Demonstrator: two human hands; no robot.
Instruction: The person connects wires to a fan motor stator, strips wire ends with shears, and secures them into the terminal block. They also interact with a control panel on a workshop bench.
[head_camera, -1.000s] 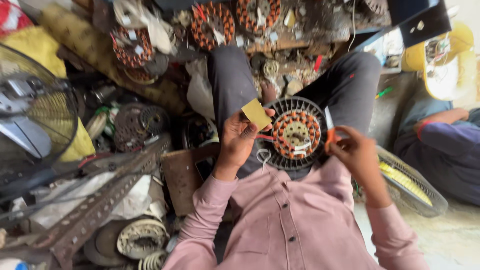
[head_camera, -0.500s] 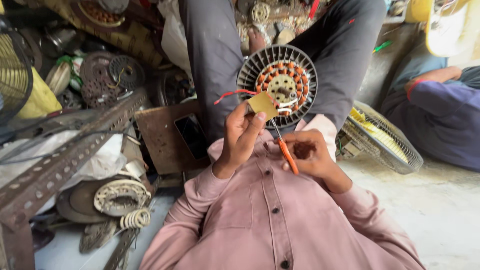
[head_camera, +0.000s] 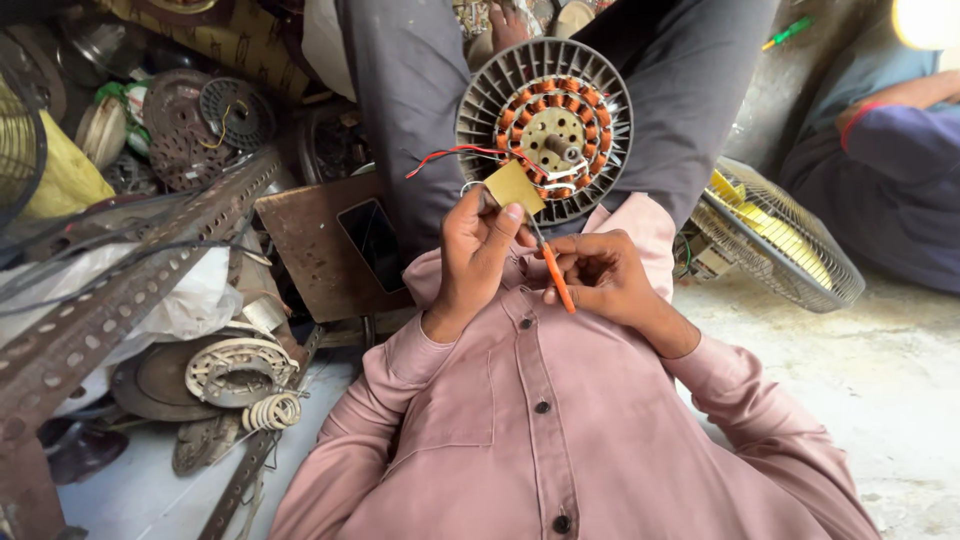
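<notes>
A small tan square of card (head_camera: 514, 186) is being pinched between the thumb and fingers of the left hand (head_camera: 478, 250), held up just at the 7 o'clock edge of the fan motor stator (head_camera: 545, 128), so that it is sitting close to the copper windings (head_camera: 590, 150) it seems meant for. The stator is resting between the person's knees, face up toward the camera, which is keeping both hands free. Red and white wires (head_camera: 455, 155) are trailing from it toward 9 o'clock, passing above the card. The right hand (head_camera: 605, 275), at 4 o'clock from the card, is curling closed around an orange-handled tool (head_camera: 556, 280), its thin tip pointing up toward the card; whether it is scissors or a blade is hard to tell. Farther out, at 9 o'clock, a slotted metal angle bar (head_camera: 120, 300) and old motor parts (head_camera: 235, 365) are lying in a heap; at 3 o'clock a wire fan guard (head_camera: 790, 250) is leaning near another person's blue sleeve (head_camera: 900, 150).
</notes>
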